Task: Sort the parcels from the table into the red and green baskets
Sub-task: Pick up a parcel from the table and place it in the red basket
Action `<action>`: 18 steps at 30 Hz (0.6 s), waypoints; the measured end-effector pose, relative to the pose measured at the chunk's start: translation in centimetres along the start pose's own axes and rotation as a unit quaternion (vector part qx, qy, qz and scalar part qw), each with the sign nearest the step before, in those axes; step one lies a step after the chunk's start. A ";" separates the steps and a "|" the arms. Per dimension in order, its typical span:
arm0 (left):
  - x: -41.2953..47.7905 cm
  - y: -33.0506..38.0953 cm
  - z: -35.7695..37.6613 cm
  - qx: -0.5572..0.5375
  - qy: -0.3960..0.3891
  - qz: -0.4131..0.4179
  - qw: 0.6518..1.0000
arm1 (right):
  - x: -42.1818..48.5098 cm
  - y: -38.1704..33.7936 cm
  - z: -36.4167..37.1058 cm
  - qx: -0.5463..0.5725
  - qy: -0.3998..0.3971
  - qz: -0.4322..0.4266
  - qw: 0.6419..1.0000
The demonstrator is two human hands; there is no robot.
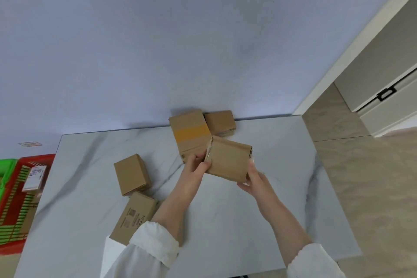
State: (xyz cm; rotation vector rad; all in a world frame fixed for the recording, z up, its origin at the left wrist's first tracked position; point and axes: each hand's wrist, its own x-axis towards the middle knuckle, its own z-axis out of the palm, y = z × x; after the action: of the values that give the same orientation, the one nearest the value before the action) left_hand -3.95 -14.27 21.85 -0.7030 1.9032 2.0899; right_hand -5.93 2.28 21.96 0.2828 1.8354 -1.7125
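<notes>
Currently, seen from the head camera, the person is lifting one brown parcel (228,160) clear of the marble table (237,221) and tilting it between both hands. The left hand (195,168) is pinching the parcel's left edge between thumb and curled fingers. The right hand (253,179) is cupping the lower right corner, thumb lying up the side and fingers curled beneath.

This looks like a check of the parcel before choosing a basket. No label is showing on the face turned upward, so rolling it over slowly, with the grip staying on opposite edges, is probably the surest way to find one.

Both baskets are sitting well apart from the hands, off the table's left end: the red basket (36,157), with a white-labelled parcel (33,177) lying inside, and the green basket (6,166) beyond it.

Four other parcels are waiting on the table, two of them (132,174) (135,214) lying between the hands and the baskets. Carrying the held parcel high over them should avoid a knock.
</notes>
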 end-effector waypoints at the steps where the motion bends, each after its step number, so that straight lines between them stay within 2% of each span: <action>1: -0.8 -0.1 -0.4 -0.011 -0.007 0.012 1.000 | -0.6 -0.2 0.5 -0.011 0.007 -0.001 1.000; 6: -3.8 0.8 -1.8 -0.074 0.012 -0.002 0.997 | -2.8 -0.4 2.0 -0.080 0.007 -0.053 0.995; 9: -4.7 1.6 -2.3 -0.069 0.033 -0.002 0.997 | -3.7 -0.4 2.7 -0.108 -0.011 -0.113 0.988; 13: -5.6 2.2 -2.4 -0.089 0.035 0.008 0.995 | -4.2 -0.5 2.8 -0.139 -0.014 -0.149 0.979; 18: -6.9 1.9 -2.1 -0.109 0.049 0.035 0.992 | -5.0 -1.4 2.0 -0.083 -0.062 -0.132 0.986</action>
State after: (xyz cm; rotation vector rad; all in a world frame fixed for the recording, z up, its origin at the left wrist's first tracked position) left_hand 1.49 -15.56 26.79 -0.8099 1.7879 2.3740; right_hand -2.14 1.40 25.97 -0.1395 1.9765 -1.6924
